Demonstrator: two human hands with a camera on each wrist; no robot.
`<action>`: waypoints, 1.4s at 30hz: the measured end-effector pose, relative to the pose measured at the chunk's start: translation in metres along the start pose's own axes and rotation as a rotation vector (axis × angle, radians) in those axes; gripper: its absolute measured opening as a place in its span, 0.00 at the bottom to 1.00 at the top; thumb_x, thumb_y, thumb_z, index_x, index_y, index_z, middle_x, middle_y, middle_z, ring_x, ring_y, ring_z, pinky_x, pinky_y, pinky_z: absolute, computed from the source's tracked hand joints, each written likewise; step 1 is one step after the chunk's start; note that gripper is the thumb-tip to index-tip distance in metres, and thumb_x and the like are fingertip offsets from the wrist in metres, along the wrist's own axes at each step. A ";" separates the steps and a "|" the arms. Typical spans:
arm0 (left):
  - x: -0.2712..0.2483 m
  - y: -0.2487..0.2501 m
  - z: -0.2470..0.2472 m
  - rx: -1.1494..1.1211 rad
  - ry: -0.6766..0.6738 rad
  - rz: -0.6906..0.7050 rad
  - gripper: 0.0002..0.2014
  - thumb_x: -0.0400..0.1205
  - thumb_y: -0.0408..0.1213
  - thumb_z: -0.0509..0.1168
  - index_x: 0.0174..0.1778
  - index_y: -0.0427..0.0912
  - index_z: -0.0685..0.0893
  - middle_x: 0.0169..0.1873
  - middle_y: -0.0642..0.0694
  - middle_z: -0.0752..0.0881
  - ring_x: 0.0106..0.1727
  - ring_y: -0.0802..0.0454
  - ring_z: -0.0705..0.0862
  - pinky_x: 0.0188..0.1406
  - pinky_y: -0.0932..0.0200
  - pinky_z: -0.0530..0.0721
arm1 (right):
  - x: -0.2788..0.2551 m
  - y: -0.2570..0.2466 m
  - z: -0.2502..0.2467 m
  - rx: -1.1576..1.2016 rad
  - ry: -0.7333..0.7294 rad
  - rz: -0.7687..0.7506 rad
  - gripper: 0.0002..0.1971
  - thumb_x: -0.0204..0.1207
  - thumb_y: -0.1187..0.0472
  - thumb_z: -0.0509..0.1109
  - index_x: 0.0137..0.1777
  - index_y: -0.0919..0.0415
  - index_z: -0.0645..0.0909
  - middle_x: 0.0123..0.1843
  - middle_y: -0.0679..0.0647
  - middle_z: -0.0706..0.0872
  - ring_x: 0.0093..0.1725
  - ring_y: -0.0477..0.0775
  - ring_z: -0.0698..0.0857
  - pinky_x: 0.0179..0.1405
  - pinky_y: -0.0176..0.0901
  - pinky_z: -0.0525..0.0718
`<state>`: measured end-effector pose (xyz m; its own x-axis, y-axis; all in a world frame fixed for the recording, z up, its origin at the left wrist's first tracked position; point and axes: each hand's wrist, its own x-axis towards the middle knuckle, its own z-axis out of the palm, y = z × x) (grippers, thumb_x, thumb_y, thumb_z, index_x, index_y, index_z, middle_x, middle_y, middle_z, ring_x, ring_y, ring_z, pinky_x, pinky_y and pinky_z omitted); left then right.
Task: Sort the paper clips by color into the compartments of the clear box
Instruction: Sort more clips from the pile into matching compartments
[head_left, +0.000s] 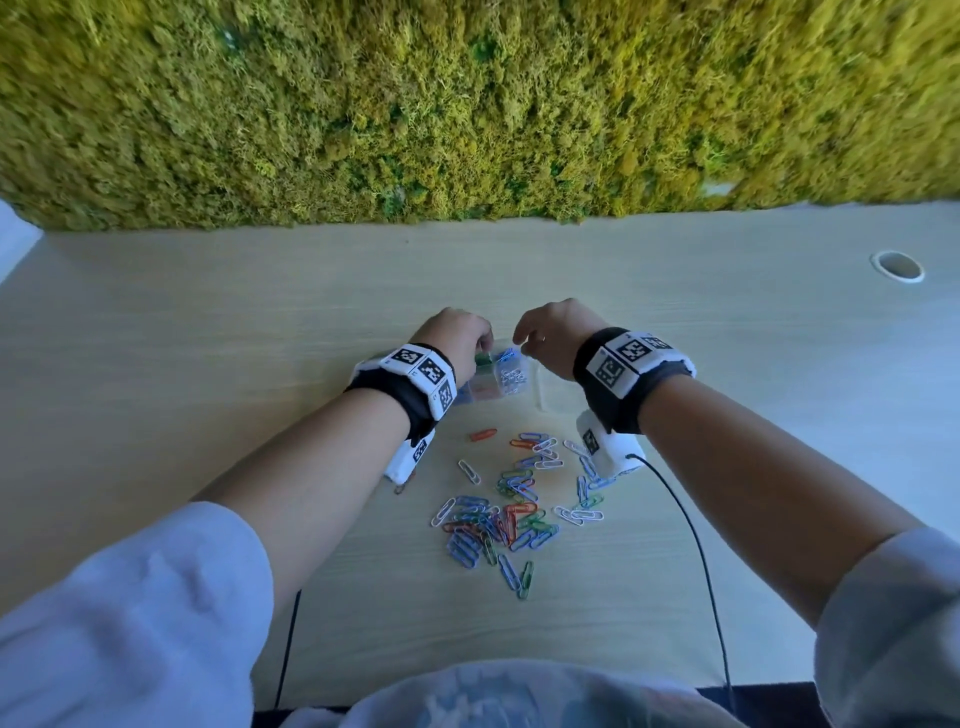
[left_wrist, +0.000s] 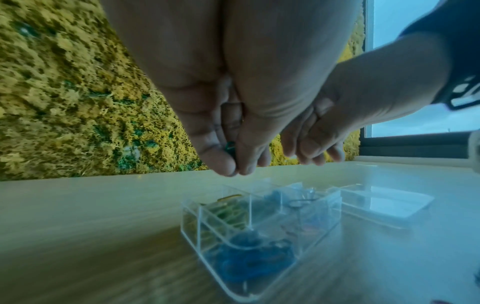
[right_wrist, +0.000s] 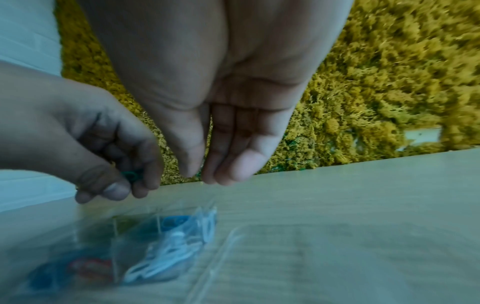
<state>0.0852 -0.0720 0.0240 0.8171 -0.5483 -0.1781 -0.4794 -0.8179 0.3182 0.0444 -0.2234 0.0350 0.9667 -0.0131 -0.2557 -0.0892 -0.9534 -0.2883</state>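
Observation:
The clear compartment box (head_left: 511, 394) sits on the table between my two hands, holding sorted green, blue, white and red clips. My left hand (head_left: 485, 345) hovers over its far left corner, and thumb and fingers pinch a green paper clip (left_wrist: 230, 146), which also shows as a green paper clip (right_wrist: 129, 176) in the right wrist view. My right hand (right_wrist: 205, 176) hangs over the far right side of the box with fingers straight and relaxed, holding nothing. A mixed pile of loose paper clips (head_left: 511, 506) lies on the table nearer to me.
The box's clear lid (head_left: 555, 391) lies flat just right of the box. A moss wall (head_left: 467, 104) rises behind the table's far edge. A cable hole (head_left: 897, 266) is at the far right. Black cables (head_left: 698, 545) run from my wrists toward me.

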 end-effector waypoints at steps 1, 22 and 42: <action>0.003 0.002 0.001 0.026 -0.011 0.011 0.18 0.77 0.20 0.59 0.55 0.42 0.85 0.53 0.42 0.86 0.53 0.41 0.84 0.53 0.53 0.83 | -0.004 0.004 0.001 0.004 -0.003 0.013 0.12 0.81 0.60 0.63 0.61 0.53 0.84 0.58 0.54 0.88 0.57 0.56 0.85 0.59 0.46 0.84; -0.059 0.001 0.033 -0.045 -0.186 0.132 0.05 0.79 0.37 0.68 0.47 0.42 0.89 0.44 0.48 0.86 0.44 0.52 0.80 0.44 0.63 0.76 | -0.057 -0.005 0.028 -0.111 -0.161 -0.079 0.12 0.80 0.60 0.64 0.56 0.53 0.88 0.58 0.48 0.89 0.59 0.51 0.85 0.60 0.43 0.83; -0.082 0.010 0.045 -0.027 -0.294 0.108 0.03 0.75 0.40 0.71 0.40 0.47 0.90 0.42 0.50 0.90 0.45 0.51 0.86 0.44 0.60 0.82 | -0.080 -0.030 0.052 -0.434 -0.306 -0.231 0.17 0.82 0.55 0.56 0.56 0.60 0.85 0.53 0.56 0.88 0.52 0.57 0.86 0.48 0.45 0.85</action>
<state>-0.0014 -0.0434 -0.0004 0.6322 -0.6621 -0.4025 -0.5465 -0.7493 0.3740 -0.0429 -0.1786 0.0166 0.8299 0.2367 -0.5052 0.2854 -0.9582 0.0200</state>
